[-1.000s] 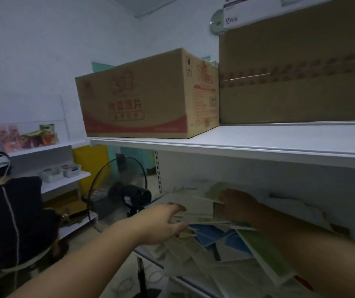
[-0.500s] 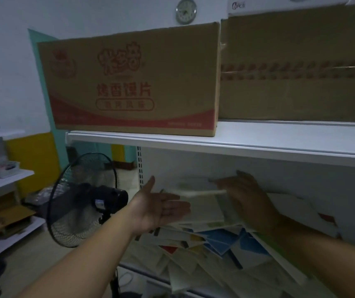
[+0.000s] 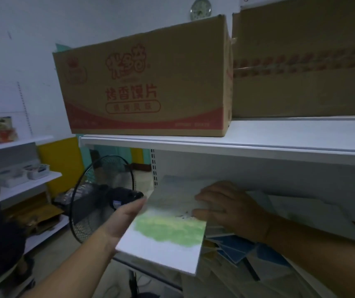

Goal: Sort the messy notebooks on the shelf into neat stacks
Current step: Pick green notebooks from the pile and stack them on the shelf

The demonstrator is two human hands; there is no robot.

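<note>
Green-and-white notebook (image 3: 168, 231) held tilted just above the left end of the pile of notebooks (image 3: 236, 248). Left hand (image 3: 123, 222) has its grip clamped on the left edge, and right hand (image 3: 230, 209) curls its fingers over the right edge.

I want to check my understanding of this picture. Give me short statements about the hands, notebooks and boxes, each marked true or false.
1. Both the left hand and the right hand touch the white notebook with a green patch. True.
2. The brown cardboard box with a red band stands on the lower shelf. False: it stands on the upper white shelf.
3. The black cage fan is left of that notebook. True.
4. The blue and white notebooks under the right hand form a neat stack. False: they lie scattered and overlapping.
</note>
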